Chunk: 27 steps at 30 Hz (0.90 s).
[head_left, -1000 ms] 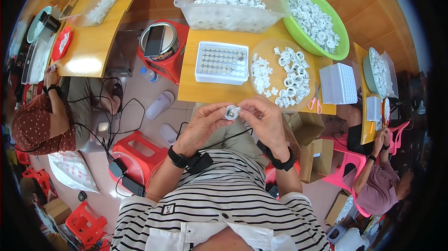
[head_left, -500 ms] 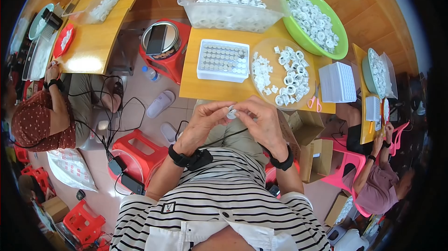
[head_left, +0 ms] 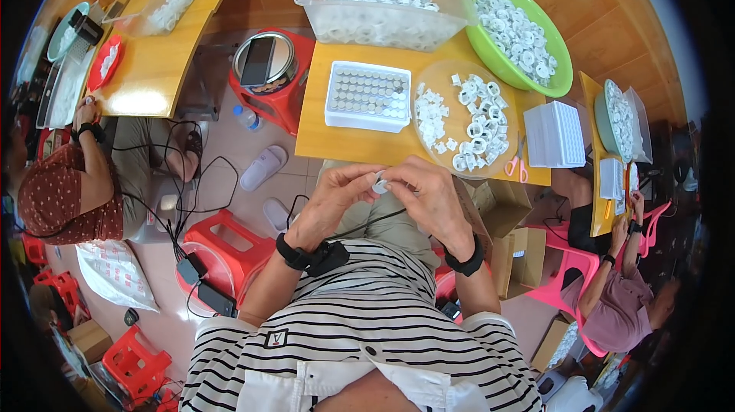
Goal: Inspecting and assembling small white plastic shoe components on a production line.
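Observation:
Between my fingertips, just off the table's near edge, is a small round white plastic part point(head_left: 380, 184). My left hand point(head_left: 342, 196) pinches it from the left and my right hand point(head_left: 426, 194) from the right; finer detail is hidden by the fingers. Beyond them on the table, a round clear tray point(head_left: 447, 118) carries small white pieces on its left and white ring-shaped parts on its right. Left of that tray stands a white rectangular tray point(head_left: 367, 119) with rows of round silvery and white pieces.
A clear bin point(head_left: 383, 29) and green basin point(head_left: 563, 67) of white parts stand at the back. Pink-handled scissors point(head_left: 518, 167) and stacked white trays point(head_left: 553, 136) lie right. Cardboard boxes point(head_left: 514, 259) sit below; red stools point(head_left: 230, 247) stand left. Co-workers sit on both sides.
My hands stay nearly in place with the white part still pinched, the fingers shifting only slightly. The co-worker at the right has moved a hand a little.

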Tool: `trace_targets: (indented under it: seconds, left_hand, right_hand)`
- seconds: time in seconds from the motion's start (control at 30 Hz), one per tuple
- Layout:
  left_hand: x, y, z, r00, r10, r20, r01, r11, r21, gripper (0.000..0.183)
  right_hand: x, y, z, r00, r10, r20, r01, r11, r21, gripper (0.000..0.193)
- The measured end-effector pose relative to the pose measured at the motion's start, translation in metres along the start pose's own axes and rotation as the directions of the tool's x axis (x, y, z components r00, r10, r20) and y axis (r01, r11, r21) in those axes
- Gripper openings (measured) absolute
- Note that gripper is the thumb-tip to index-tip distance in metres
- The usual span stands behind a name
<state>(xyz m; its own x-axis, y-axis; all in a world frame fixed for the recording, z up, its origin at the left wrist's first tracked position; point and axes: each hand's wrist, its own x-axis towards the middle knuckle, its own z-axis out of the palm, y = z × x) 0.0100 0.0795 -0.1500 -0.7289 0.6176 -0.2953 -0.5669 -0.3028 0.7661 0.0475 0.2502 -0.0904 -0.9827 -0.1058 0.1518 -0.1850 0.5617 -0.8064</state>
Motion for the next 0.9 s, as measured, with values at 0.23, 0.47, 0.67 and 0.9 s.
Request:
trace_targets:
  seconds: [0.23, 0.47, 0.67, 0.9]
  left_hand:
    - [0.0, 0.0, 0.002, 0.999, 0.01, -0.037, -0.008, 0.999, 0.044, 0.026]
    - [0.0, -0.002, 0.002, 1.0, 0.022, -0.004, -0.021, 0.997, 0.076, 0.026]
    - [-0.002, 0.002, 0.011, 0.993, 0.109, 0.033, -0.113, 0.98, 0.165, 0.023]
    - [0.005, 0.003, 0.013, 0.988, 0.14, -0.065, -0.131, 0.983, 0.129, 0.017]
  right_hand:
    - [-0.002, 0.007, 0.01, 0.999, -0.029, -0.045, 0.028, 0.999, -0.03, 0.012]
    - [-0.008, 0.007, 0.016, 0.991, -0.038, -0.126, 0.028, 0.996, -0.083, 0.014]
    - [-0.013, 0.001, 0.018, 0.977, -0.12, -0.174, 0.084, 0.976, -0.202, 0.021]
    - [-0.018, 0.006, 0.026, 0.947, 0.065, -0.315, -0.026, 0.992, 0.124, 0.023]
